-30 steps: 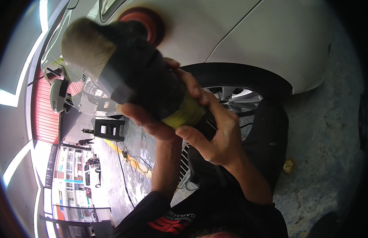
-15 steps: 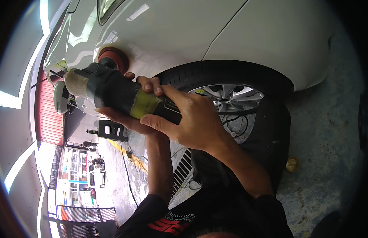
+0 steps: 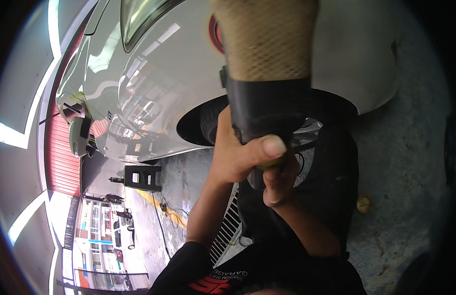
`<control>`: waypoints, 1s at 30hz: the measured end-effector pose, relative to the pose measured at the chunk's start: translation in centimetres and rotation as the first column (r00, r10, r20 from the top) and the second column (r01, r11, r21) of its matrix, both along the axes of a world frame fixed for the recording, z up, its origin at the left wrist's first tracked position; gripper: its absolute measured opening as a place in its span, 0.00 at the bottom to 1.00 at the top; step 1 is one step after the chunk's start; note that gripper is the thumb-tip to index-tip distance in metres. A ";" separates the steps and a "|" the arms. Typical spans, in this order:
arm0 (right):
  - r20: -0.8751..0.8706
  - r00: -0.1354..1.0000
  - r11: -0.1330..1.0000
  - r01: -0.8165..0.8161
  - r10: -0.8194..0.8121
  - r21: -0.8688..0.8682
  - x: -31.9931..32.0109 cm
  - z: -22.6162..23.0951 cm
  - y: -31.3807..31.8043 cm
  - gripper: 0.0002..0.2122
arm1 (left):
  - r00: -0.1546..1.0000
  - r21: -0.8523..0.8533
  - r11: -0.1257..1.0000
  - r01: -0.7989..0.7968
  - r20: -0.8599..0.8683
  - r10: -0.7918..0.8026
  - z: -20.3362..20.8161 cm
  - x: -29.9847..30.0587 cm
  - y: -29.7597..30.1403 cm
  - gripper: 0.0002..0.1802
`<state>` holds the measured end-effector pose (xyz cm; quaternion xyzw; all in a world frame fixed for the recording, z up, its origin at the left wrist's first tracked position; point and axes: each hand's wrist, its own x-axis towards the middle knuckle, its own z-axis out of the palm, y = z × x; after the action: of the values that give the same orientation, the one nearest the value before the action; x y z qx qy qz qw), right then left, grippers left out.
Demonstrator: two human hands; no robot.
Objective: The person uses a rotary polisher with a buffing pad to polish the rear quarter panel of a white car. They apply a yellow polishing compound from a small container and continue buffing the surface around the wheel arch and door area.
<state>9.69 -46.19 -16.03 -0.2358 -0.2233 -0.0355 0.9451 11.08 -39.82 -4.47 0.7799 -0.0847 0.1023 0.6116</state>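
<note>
A dark power polisher (image 3: 269,105) with a tan mesh-covered head rises close in front of me, its upper end blurred and cut by the picture's top edge. Only a sliver of its red pad (image 3: 217,34) shows, over the white car's panel (image 3: 183,73); whether the two touch I cannot tell. My left hand (image 3: 235,155) is wrapped round the polisher's body, thumb across the near side. Just below and right of it, my right hand (image 3: 281,183) is closed on the rear end, its fingers partly hidden.
Behind the polisher is the car's wheel (image 3: 306,127), mostly covered. A black stool-like stand (image 3: 142,178) is at the left, with a cable on the floor. A floor grate (image 3: 224,231) runs beside my legs. A small yellowish round object (image 3: 364,203) lies at the right.
The polisher has swung right and up toward me, its head going from the left to the top centre. Both hands moved with it and kept hold. More of the car's side shows.
</note>
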 end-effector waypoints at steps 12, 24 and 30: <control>0.335 0.934 0.778 0.121 0.121 -0.617 4.5 7.0 0.6 0.37 | 0.902 -0.348 0.915 0.204 0.430 -0.038 2.5 0.1 7.3 0.57; 0.129 0.992 0.973 0.013 0.017 -0.232 5.6 -0.6 -9.3 0.38 | 0.965 -0.177 0.979 0.105 0.254 -0.057 -3.5 3.6 -4.8 0.65; 0.162 0.983 0.964 -0.038 0.082 -0.261 6.1 -1.8 -10.7 0.37 | 0.976 -0.168 0.985 0.044 0.219 -0.007 -4.3 3.0 -6.1 0.64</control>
<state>15.81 -56.89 -17.86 -0.3456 -0.3136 0.0024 0.8844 14.06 -45.96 -8.74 0.7071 -0.1519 0.1860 0.6651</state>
